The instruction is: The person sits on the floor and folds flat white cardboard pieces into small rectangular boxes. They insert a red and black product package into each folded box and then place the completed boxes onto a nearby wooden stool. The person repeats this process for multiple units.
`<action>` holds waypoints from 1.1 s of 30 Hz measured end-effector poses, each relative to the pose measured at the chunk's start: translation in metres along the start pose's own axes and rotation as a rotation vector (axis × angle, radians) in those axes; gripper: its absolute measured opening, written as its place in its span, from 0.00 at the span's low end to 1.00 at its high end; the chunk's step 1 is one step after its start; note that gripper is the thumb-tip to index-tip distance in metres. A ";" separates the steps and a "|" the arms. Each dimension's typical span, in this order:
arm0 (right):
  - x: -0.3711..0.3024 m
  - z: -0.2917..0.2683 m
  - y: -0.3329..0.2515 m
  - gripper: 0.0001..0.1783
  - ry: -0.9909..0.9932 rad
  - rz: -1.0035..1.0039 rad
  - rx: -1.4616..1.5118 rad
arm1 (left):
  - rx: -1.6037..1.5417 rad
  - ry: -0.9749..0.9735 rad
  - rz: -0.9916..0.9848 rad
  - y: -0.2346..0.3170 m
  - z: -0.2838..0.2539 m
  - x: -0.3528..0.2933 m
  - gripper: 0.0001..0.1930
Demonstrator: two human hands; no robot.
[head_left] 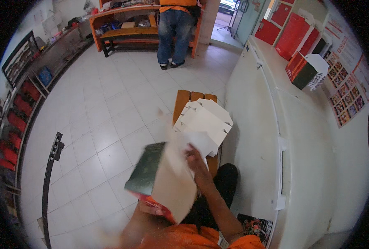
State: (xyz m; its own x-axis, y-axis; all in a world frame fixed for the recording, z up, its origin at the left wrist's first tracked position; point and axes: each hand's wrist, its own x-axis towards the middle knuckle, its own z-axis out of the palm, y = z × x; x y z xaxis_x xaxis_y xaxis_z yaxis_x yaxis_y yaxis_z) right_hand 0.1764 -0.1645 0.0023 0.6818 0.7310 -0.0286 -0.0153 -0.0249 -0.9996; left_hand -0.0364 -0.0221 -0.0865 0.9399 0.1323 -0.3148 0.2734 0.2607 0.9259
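Observation:
A folding carton [146,168], dark green and red outside with a pale inner face, is tilted in front of me, its far flaps blurred by motion. My left hand [151,208] grips its lower red edge from beneath; most of that palm is hidden behind the carton. On the other side, my right hand [196,164] has its bent fingers against the carton's white flap, at the edge of the pale panel. Just beyond, flat unfolded cartons [204,118], white side up, lie on a slatted wooden bench [183,101].
A long white chest freezer [257,108] runs along my right, with a folded green-and-red carton [299,70] on top. A black upright stand [49,182] rises at left. Shelves with red items [16,121] line the left wall. A person [177,35] stands at the orange counter [96,29] ahead.

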 end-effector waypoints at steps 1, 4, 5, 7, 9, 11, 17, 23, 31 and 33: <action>0.005 -0.007 0.017 0.38 0.178 0.060 0.267 | 0.047 -0.011 0.016 0.006 -0.002 0.008 0.49; -0.029 -0.013 0.063 0.46 0.393 0.274 0.339 | 0.182 -0.051 0.062 0.011 -0.002 0.029 0.47; -0.041 -0.007 0.071 0.46 0.275 0.357 0.292 | 0.232 -0.051 0.078 0.007 -0.001 0.032 0.46; -0.054 -0.006 0.076 0.45 0.189 0.523 0.209 | 0.344 -0.039 0.112 0.001 0.006 0.035 0.45; -0.046 -0.016 0.052 0.43 0.137 0.526 0.089 | 0.431 -0.038 0.130 -0.008 0.008 0.036 0.44; -0.044 -0.025 0.055 0.40 0.082 0.508 0.048 | 0.512 -0.066 0.162 -0.010 0.010 0.043 0.42; -0.013 -0.067 0.114 0.28 0.191 0.101 -0.741 | 1.006 -0.138 0.377 0.006 -0.010 0.095 0.39; 0.014 -0.083 0.084 0.28 0.126 0.270 -1.030 | 1.261 -0.150 0.560 -0.001 -0.038 0.104 0.25; 0.016 -0.089 0.116 0.26 0.124 0.322 -1.247 | 1.118 -0.044 0.922 -0.023 -0.033 0.100 0.10; 0.013 -0.090 0.116 0.27 0.196 0.339 -1.254 | 1.055 0.017 0.956 -0.022 -0.017 0.096 0.10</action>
State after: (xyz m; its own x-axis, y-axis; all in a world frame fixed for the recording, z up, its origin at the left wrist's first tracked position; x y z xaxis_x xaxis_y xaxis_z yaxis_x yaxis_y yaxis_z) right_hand 0.2496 -0.2193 -0.1138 0.8742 0.4554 -0.1684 0.4075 -0.8767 -0.2557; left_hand 0.0438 0.0011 -0.1406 0.8462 -0.1381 0.5147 -0.4259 -0.7559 0.4972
